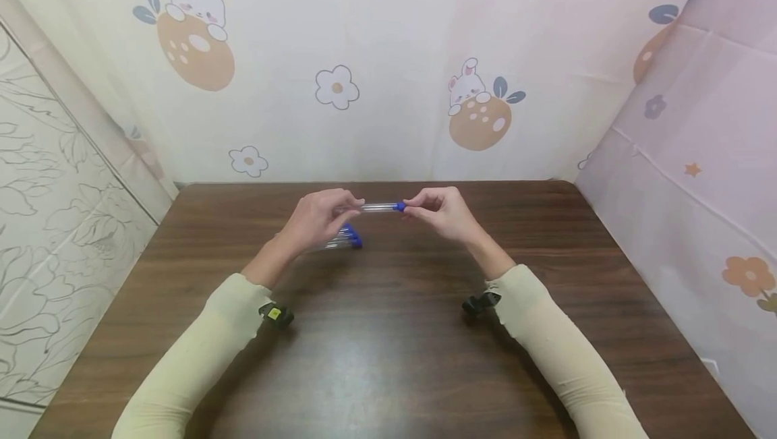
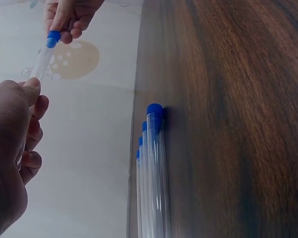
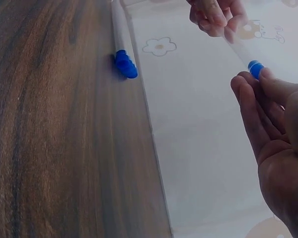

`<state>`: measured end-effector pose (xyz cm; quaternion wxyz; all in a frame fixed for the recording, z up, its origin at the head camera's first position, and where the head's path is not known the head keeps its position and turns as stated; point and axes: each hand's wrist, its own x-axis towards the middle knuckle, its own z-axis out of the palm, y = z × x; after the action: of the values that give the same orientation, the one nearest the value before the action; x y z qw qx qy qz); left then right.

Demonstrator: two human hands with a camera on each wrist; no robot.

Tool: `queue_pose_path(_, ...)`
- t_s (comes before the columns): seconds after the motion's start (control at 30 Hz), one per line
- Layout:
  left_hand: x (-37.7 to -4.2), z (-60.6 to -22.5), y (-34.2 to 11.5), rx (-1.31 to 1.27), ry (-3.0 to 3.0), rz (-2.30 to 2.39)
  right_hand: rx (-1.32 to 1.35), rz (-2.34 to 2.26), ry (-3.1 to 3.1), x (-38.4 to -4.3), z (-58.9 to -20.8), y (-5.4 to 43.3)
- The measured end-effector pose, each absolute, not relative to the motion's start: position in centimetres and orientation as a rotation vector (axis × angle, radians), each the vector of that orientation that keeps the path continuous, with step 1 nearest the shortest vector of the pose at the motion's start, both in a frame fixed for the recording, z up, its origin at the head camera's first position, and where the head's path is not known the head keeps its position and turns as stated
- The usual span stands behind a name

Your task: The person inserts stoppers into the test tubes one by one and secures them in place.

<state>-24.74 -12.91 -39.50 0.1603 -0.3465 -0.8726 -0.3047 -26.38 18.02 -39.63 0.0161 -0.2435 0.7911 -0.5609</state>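
Note:
Above the far part of the table, a clear test tube (image 1: 378, 208) with a blue cap (image 1: 398, 206) is held sideways between the two hands. My left hand (image 1: 322, 216) grips the tube's body, its fingers curled round it. At the other end, my right hand (image 1: 442, 213) pinches the blue cap between thumb and fingers. In the left wrist view the cap (image 2: 53, 38) sits on the tube's end. Several more capped test tubes (image 2: 156, 168) lie side by side on the table, below and beside the left hand, which partly hides them in the head view.
The dark wood table (image 1: 376, 331) runs back to a patterned curtain (image 1: 394, 54). Another curtain (image 1: 698, 156) hangs at the right, and a panel with line-drawn flowers (image 1: 48, 223) stands at the left. A small black camera sits on each wrist.

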Motion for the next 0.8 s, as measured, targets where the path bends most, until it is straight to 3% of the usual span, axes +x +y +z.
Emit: queue_pose_path(0.8,-25.03,-39.26,-12.35,-1.019,-2.469,-0.819,-0.738,-1.691,2.457,-26.86,-39.27,18.24)
